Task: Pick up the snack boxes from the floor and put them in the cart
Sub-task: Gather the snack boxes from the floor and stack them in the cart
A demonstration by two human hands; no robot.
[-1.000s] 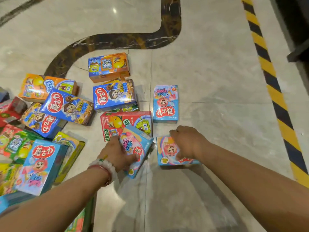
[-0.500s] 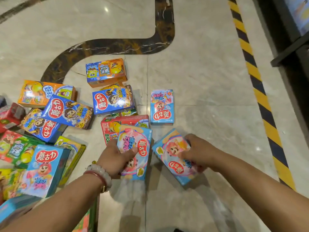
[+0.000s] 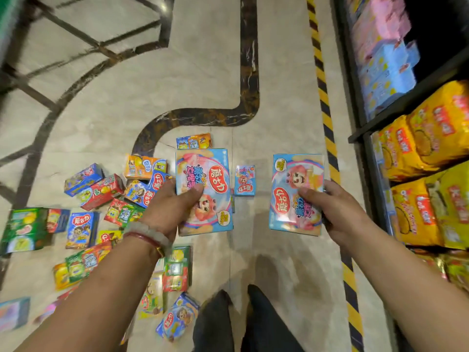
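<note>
Hands (image 3: 172, 207) (image 3: 337, 212) gripping two pink boxes (image 3: 204, 191) (image 3: 295, 194), raised

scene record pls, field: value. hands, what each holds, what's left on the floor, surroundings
left hand: grips a light-blue snack box, thumb on its front
right hand: grips a matching light-blue box, thumb on its front
both boxes: lifted off the floor
floor: many boxes scattered at left; one small light-blue box lies between the held pair
right edge: shelf with yellow bags
hazard stripe: runs along the shelf
cart: cannot tell
</note>
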